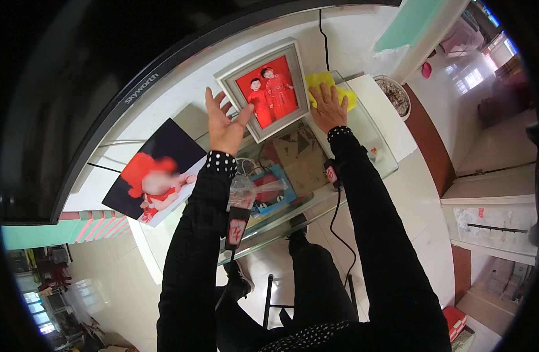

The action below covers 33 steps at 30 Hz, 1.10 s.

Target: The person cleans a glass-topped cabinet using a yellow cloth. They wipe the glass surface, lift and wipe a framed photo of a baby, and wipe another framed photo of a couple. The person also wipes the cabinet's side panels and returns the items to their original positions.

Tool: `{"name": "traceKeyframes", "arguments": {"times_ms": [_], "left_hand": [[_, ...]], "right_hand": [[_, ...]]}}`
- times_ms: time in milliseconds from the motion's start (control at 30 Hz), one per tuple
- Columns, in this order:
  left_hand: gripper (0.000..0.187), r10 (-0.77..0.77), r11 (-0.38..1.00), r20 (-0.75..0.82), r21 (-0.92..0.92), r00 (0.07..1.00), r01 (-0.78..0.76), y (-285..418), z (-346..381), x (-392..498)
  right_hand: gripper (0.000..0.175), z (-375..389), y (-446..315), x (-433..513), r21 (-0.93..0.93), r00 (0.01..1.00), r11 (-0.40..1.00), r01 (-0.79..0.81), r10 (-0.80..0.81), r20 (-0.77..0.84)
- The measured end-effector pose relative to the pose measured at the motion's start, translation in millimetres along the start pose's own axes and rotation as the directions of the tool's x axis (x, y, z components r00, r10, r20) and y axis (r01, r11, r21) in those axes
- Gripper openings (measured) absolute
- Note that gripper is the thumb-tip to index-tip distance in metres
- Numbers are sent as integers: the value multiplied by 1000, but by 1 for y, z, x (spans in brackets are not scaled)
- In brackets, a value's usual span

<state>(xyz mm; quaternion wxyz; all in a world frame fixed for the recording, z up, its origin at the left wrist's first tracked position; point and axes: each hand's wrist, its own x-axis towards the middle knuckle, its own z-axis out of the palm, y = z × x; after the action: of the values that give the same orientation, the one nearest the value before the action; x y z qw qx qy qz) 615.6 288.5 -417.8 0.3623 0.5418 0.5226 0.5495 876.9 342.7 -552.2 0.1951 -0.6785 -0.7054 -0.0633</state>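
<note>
A grey-white picture frame (265,90) with a photo of two children in red stands tilted on the glass-topped table (379,136). My left hand (227,127) is at the frame's left side, fingers spread and thumb overlapping its front edge. Whether the fingers touch the frame's back is hard to tell. To the frame's right, my right hand (329,108) lies palm down on a bright yellow cloth (320,80), pressing it against the glass. An unframed baby photo print (164,176) leans at the left of my left forearm.
A large Skyworth television (142,88) overhangs the table's back. Beneath the glass are a cardboard box (300,154), a blue-and-red package (271,189) and crumpled clear plastic (243,191). A plant pot (392,94) stands at the right. Thin cables hang from both sleeves.
</note>
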Motion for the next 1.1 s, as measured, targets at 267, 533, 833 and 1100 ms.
{"name": "traceKeyframes", "arguments": {"times_ms": [267, 533, 833, 1100], "left_hand": [[37, -150, 975, 89, -154, 985, 163, -4, 5, 31], [33, -93, 987, 158, -114, 983, 111, 3, -12, 4], [31, -186, 971, 136, -128, 973, 204, 8, -60, -80], [40, -250, 932, 98, -246, 963, 267, 34, -120, -176]], "right_hand": [[51, 1, -2, -1, 25, 1000, 999, -21, 21, 5], [50, 4, -1, -1, 6, 997, 1000, 22, -21, -79], [50, -3, 3, 3, 52, 986, 998, -37, 28, 164], [49, -24, -23, -59, 78, 968, 991, 108, -122, 220]]}}
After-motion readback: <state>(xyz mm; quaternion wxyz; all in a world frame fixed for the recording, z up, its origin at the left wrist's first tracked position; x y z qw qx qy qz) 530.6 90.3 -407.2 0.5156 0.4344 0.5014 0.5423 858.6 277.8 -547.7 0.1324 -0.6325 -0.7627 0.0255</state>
